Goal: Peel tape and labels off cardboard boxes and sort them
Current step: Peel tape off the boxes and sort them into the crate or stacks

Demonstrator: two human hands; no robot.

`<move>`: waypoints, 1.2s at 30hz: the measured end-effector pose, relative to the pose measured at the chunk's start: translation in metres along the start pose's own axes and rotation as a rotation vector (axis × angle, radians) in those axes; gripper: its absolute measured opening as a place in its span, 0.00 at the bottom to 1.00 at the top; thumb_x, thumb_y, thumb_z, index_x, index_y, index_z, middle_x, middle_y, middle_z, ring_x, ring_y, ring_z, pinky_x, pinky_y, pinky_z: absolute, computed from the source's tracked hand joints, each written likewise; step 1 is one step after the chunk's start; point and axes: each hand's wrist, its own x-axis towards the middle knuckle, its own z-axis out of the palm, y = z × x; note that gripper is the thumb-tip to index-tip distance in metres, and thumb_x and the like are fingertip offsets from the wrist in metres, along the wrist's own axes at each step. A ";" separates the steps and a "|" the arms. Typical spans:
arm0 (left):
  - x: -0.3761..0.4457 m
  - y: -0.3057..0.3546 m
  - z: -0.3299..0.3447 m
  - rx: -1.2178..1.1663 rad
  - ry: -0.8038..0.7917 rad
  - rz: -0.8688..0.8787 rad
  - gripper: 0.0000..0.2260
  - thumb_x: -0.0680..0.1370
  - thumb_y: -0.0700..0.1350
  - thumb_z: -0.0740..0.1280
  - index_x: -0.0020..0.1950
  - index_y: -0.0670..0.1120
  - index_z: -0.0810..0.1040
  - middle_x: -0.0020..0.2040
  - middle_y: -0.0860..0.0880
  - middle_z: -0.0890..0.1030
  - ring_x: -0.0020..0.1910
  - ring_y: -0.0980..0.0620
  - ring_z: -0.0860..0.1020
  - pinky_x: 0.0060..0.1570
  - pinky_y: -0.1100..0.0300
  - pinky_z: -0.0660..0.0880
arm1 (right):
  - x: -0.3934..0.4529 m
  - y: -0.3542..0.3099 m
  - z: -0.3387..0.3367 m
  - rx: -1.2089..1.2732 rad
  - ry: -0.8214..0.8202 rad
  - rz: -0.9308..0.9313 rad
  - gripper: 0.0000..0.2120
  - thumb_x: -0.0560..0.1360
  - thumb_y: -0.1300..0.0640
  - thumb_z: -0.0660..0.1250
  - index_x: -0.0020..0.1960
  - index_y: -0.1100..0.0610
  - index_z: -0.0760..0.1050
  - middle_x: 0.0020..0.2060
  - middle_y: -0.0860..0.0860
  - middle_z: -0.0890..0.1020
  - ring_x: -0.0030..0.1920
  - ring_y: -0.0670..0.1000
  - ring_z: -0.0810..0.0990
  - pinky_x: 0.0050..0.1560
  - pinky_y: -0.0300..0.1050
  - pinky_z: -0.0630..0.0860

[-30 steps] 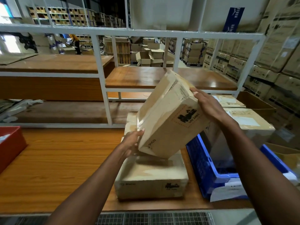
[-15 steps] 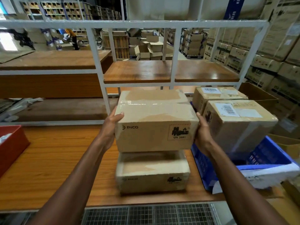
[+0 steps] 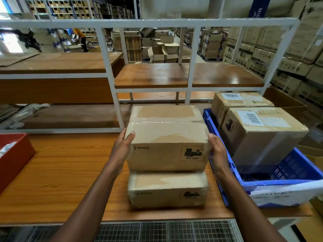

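Note:
A tan PICO cardboard box (image 3: 166, 137) with torn patches on its top rests level on a second, similar PICO box (image 3: 167, 189) on the wooden table. My left hand (image 3: 125, 145) presses its left side and my right hand (image 3: 217, 151) its right side, thumbs on the upper edge. Both boxes show a UN 3481 mark at the lower right of the front face. To the right, two labelled boxes (image 3: 260, 133) stand in a blue crate (image 3: 286, 172), each with a barcode label on top.
A red bin (image 3: 14, 158) sits at the table's left edge. A white metal rack (image 3: 108, 70) with wooden shelves rises behind the boxes. White plastic (image 3: 283, 194) hangs over the crate's front. Stacked cartons fill the right side. A person works far back left.
The upper box was tilted in the air on its corner; it has been turned level and lowered onto the lower box, with my hands shifted to its two sides.

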 end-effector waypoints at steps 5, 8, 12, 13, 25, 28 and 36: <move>-0.003 0.006 0.004 -0.051 -0.058 0.001 0.22 0.81 0.59 0.63 0.76 0.61 0.71 0.67 0.55 0.81 0.68 0.50 0.78 0.67 0.40 0.73 | 0.005 0.001 0.005 -0.037 0.018 -0.022 0.19 0.83 0.48 0.64 0.73 0.48 0.73 0.59 0.48 0.83 0.58 0.51 0.84 0.55 0.52 0.81; 0.009 0.018 0.006 -0.093 -0.087 0.021 0.18 0.86 0.52 0.58 0.76 0.61 0.71 0.66 0.54 0.82 0.65 0.52 0.79 0.61 0.48 0.76 | 0.024 -0.010 0.007 -0.047 0.001 -0.005 0.18 0.83 0.48 0.64 0.72 0.48 0.74 0.58 0.49 0.84 0.57 0.52 0.84 0.51 0.52 0.82; 0.038 0.032 0.010 -0.097 -0.083 0.015 0.16 0.86 0.52 0.58 0.73 0.63 0.71 0.66 0.54 0.82 0.65 0.51 0.79 0.60 0.49 0.77 | 0.062 -0.024 0.017 -0.071 -0.043 -0.006 0.16 0.84 0.47 0.62 0.70 0.47 0.75 0.56 0.52 0.86 0.57 0.54 0.85 0.55 0.58 0.83; 0.048 0.033 0.011 -0.096 -0.080 0.019 0.18 0.85 0.53 0.59 0.75 0.62 0.70 0.68 0.52 0.81 0.67 0.49 0.78 0.64 0.45 0.76 | 0.073 -0.027 0.019 -0.078 -0.050 -0.008 0.16 0.83 0.47 0.62 0.69 0.47 0.74 0.56 0.52 0.85 0.57 0.54 0.85 0.55 0.58 0.83; 0.110 0.023 0.023 -0.185 -0.073 -0.078 0.21 0.87 0.48 0.56 0.81 0.56 0.64 0.65 0.48 0.81 0.64 0.45 0.80 0.56 0.47 0.80 | 0.151 -0.017 0.036 -0.110 -0.105 0.017 0.19 0.84 0.47 0.62 0.73 0.51 0.72 0.57 0.52 0.85 0.54 0.52 0.87 0.44 0.48 0.83; 0.118 0.023 0.024 -0.172 -0.069 -0.068 0.19 0.87 0.48 0.55 0.79 0.55 0.65 0.64 0.49 0.81 0.63 0.46 0.80 0.55 0.49 0.80 | 0.158 -0.009 0.039 -0.113 -0.112 0.022 0.19 0.84 0.46 0.61 0.73 0.49 0.72 0.58 0.51 0.85 0.56 0.52 0.86 0.50 0.52 0.83; 0.135 0.019 0.024 -0.177 -0.015 -0.055 0.18 0.87 0.48 0.56 0.77 0.56 0.68 0.60 0.50 0.81 0.60 0.48 0.80 0.54 0.48 0.80 | 0.175 0.000 0.043 -0.092 -0.120 0.015 0.20 0.84 0.47 0.63 0.74 0.48 0.70 0.60 0.52 0.84 0.56 0.52 0.86 0.56 0.57 0.84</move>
